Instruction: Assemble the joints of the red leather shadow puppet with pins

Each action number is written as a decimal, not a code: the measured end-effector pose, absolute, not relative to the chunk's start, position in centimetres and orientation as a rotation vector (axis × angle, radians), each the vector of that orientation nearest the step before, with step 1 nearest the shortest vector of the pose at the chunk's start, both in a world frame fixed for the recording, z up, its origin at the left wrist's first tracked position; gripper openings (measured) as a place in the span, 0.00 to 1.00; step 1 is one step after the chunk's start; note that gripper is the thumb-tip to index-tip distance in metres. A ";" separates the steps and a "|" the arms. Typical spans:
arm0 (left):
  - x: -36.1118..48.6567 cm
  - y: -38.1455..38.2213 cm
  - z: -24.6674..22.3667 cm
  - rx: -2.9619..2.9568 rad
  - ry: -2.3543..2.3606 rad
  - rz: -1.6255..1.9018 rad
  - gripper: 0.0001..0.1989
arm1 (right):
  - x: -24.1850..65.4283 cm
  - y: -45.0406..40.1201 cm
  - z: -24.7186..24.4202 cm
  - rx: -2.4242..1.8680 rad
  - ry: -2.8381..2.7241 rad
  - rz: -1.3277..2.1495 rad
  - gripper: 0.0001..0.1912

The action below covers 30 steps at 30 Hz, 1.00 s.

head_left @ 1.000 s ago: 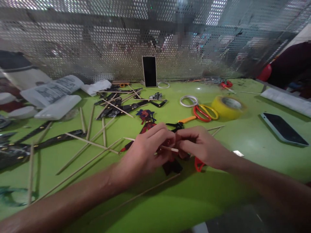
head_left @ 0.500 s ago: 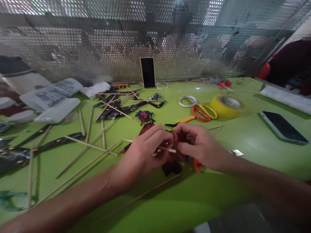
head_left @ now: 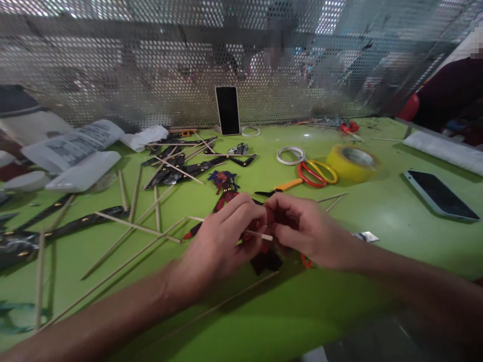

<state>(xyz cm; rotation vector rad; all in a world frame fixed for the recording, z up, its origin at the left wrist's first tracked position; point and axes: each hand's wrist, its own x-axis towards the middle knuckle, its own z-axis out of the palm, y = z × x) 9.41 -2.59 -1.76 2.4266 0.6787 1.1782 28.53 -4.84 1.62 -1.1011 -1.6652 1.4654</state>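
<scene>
A red and black jointed figure with a blue and red head [head_left: 223, 180] and gold studs lies on the green table [head_left: 324, 311], partly under both hands. My left hand [head_left: 226, 234] has its fingers closed over the figure's middle, with a thin pale-tipped stick [head_left: 266, 237] held at its fingertips. My right hand [head_left: 305, 226] is pinched close against the left fingertips; what its fingers grip is hidden. Below the hands a dark lower part of the figure [head_left: 266, 262] shows.
Several loose sticks [head_left: 132, 259] and black studded figures [head_left: 175, 168] lie to the left. Behind my right hand are scissors [head_left: 289, 185], red and yellow handles, a white tape ring [head_left: 291, 155] and yellow tape [head_left: 350, 163]. Phones [head_left: 228, 110] stand behind and lie right [head_left: 441, 195].
The view has shifted slightly, so the table items on the left appear a little further left. Both hands stay together over the figure with nearly the same grip.
</scene>
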 end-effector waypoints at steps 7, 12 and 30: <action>9.4 -2.4 -1.4 2.430 0.636 1.182 0.12 | 28.7 -5.0 1.5 -1.031 -1.751 1.383 0.07; 9.4 -2.3 -1.4 2.434 0.604 1.186 0.12 | 28.7 -5.1 1.3 -1.032 -1.867 1.218 0.04; 8.6 -2.2 0.3 2.509 0.628 0.769 0.08 | 30.0 -5.7 1.7 -1.016 -2.200 0.470 0.06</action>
